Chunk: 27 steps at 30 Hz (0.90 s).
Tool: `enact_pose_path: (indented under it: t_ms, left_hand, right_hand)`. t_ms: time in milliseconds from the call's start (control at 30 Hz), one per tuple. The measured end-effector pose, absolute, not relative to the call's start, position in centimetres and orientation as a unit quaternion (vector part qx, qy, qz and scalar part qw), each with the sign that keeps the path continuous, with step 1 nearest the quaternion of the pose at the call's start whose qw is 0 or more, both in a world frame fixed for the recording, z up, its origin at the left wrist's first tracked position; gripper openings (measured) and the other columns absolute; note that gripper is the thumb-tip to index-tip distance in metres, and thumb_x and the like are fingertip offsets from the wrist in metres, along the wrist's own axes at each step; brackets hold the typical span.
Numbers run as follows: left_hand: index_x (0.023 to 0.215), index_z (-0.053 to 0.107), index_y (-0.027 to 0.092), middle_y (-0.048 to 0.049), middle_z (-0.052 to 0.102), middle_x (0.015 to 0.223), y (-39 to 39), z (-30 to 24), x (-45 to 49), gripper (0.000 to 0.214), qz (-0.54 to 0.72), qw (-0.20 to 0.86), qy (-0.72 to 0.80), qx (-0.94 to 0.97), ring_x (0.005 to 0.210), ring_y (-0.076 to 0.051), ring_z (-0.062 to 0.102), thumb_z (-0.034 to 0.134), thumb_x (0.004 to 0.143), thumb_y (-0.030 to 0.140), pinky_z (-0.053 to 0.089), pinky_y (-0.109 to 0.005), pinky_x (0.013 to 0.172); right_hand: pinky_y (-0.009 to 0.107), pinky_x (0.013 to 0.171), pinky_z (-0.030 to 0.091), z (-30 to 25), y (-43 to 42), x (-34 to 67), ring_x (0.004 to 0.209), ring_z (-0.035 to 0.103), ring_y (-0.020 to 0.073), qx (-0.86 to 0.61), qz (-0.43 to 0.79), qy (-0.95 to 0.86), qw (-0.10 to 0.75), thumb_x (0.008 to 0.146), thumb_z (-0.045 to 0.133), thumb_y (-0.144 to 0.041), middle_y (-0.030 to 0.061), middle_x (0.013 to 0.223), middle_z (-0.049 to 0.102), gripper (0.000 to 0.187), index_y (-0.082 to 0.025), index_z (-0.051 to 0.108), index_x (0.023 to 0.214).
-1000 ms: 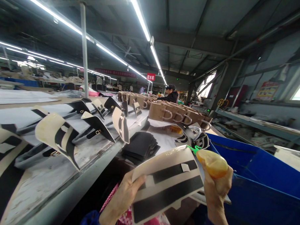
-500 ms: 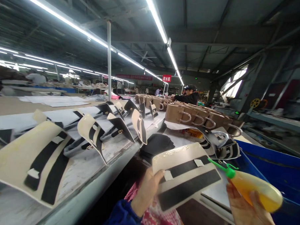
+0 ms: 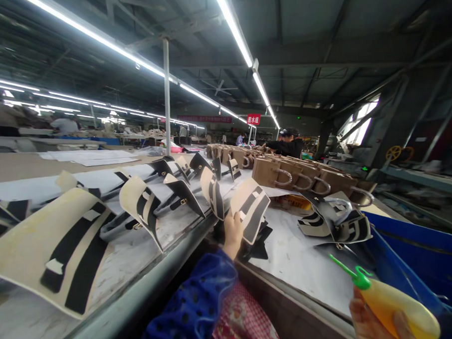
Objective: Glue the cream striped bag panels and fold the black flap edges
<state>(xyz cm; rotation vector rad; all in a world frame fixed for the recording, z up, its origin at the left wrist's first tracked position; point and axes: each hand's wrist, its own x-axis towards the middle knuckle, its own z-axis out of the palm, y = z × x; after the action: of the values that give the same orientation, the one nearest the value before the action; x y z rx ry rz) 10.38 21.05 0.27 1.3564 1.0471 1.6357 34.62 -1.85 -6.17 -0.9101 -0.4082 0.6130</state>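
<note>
My left hand (image 3: 232, 234) grips the lower left edge of a cream bag panel (image 3: 243, 196) with two black strips, held tilted over the table's edge. Beneath it lies a stack of black pieces (image 3: 260, 243), partly hidden. My right hand (image 3: 384, 326) is wrapped round a squeeze bottle (image 3: 400, 304) of yellow-orange liquid, its green nozzle pointing up and left, apart from the panel. Left of my left hand, similar curved panels stand on the table, among them a large one (image 3: 47, 231) in front and a smaller one (image 3: 210, 189) close to the held panel.
Rows of brown bags (image 3: 274, 174) with wrapped handles stand further back. At the right is a blue bin (image 3: 413, 242), with a bag piece (image 3: 332, 219) and clear-wrapped handle beside it. A person in dark clothes (image 3: 289, 146) is behind the bags. White sheets (image 3: 91, 156) lie at the back left.
My left hand has carried the panel forward, away from me, uncovering the white work surface. My right hand with the bottle has shifted slightly right and down.
</note>
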Motion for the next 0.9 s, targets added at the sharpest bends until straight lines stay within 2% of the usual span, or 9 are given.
enact_pose_path:
  t_ms: [100,200,300,467,567,667,733,800,900]
  left_hand:
    - [0.126,0.063,0.021,-0.0100,0.061,0.135,23.2,0.6,10.7,0.031,0.640,0.343,0.436,0.531,0.121,-0.027,0.060,0.060,0.098,0.034,0.049,-0.051,0.104]
    - [0.127,0.062,0.021,-0.0104,0.061,0.135,24.9,0.4,11.2,0.032,0.630,0.331,0.459,0.532,0.120,-0.027,0.061,0.061,0.098,0.034,0.050,-0.050,0.102]
    - [0.127,0.061,0.020,-0.0107,0.061,0.134,25.7,-0.4,11.9,0.033,0.613,0.343,0.469,0.535,0.117,-0.027,0.062,0.062,0.097,0.033,0.051,-0.049,0.100]
    - [0.129,0.060,0.019,-0.0108,0.060,0.135,24.6,-1.7,12.5,0.036,0.588,0.392,0.447,0.548,0.117,-0.027,0.062,0.062,0.097,0.034,0.051,-0.051,0.100]
    - [0.133,0.058,0.019,-0.0115,0.057,0.141,22.1,-2.5,11.8,0.041,0.581,0.430,0.417,0.551,0.124,-0.030,0.058,0.063,0.096,0.037,0.046,-0.056,0.105]
    - [0.143,0.050,0.021,-0.0131,0.043,0.156,18.1,-3.7,10.2,0.054,0.584,0.467,0.373,0.550,0.139,-0.034,0.045,0.063,0.095,0.041,0.035,-0.060,0.113]
    - [0.151,0.039,0.019,-0.0160,0.033,0.162,14.8,-4.7,9.1,0.076,0.579,0.497,0.332,0.554,0.147,-0.032,0.035,0.071,0.087,0.045,0.031,-0.051,0.119]
    - [0.152,0.038,0.018,-0.0193,0.043,0.157,11.9,-5.4,8.4,0.096,0.540,0.557,0.288,0.562,0.144,-0.031,0.042,0.082,0.073,0.049,0.039,-0.043,0.114]
    - [0.148,0.044,0.017,-0.0194,0.054,0.148,9.3,-5.5,7.7,0.115,0.478,0.645,0.255,0.538,0.135,-0.035,0.053,0.095,0.049,0.046,0.048,-0.042,0.105]
  right_hand:
    - [0.046,0.082,0.065,-6.1,-1.1,34.2,0.120,0.059,0.0313,-0.400,0.288,-0.207,0.845,0.081,0.070,-0.052,0.0112,0.121,0.062,0.042,-0.026,0.067,0.114]
    - [0.046,0.079,0.065,-6.0,-0.1,33.9,0.116,0.062,0.0312,-0.387,0.297,-0.213,0.846,0.080,0.072,-0.051,0.0116,0.122,0.063,0.043,-0.026,0.066,0.114]
    - [0.037,0.069,0.064,-5.5,0.9,33.2,0.106,0.066,0.0274,-0.362,0.341,-0.172,0.850,0.075,0.078,-0.046,0.0116,0.118,0.065,0.045,-0.022,0.066,0.111]
    - [0.026,0.067,0.061,-4.8,2.1,30.7,0.091,0.070,0.0178,-0.287,0.462,-0.075,0.836,0.066,0.087,-0.038,0.0031,0.110,0.070,0.049,-0.024,0.066,0.109]
    - [0.026,0.068,0.061,-5.3,2.5,28.9,0.094,0.071,0.0202,-0.280,0.527,-0.087,0.797,0.063,0.091,-0.037,0.0068,0.111,0.072,0.057,-0.021,0.068,0.112]
    - [0.025,0.067,0.060,-6.3,2.9,27.0,0.090,0.072,0.0192,-0.271,0.588,-0.101,0.756,0.067,0.089,-0.038,0.0085,0.109,0.074,0.054,-0.019,0.069,0.113]
    - [0.024,0.063,0.060,-6.6,3.2,25.4,0.078,0.072,0.0167,-0.257,0.638,-0.115,0.717,0.070,0.088,-0.038,0.0068,0.100,0.076,0.047,-0.019,0.070,0.109]
    - [0.022,0.058,0.058,-6.7,3.6,23.4,0.070,0.070,0.0147,-0.246,0.687,-0.130,0.671,0.071,0.088,-0.037,0.0053,0.090,0.076,0.043,-0.018,0.071,0.106]
    - [0.021,0.056,0.057,-6.6,4.2,20.2,0.064,0.068,0.0133,-0.257,0.733,-0.156,0.609,0.072,0.088,-0.035,0.0042,0.086,0.075,0.041,-0.018,0.070,0.105]
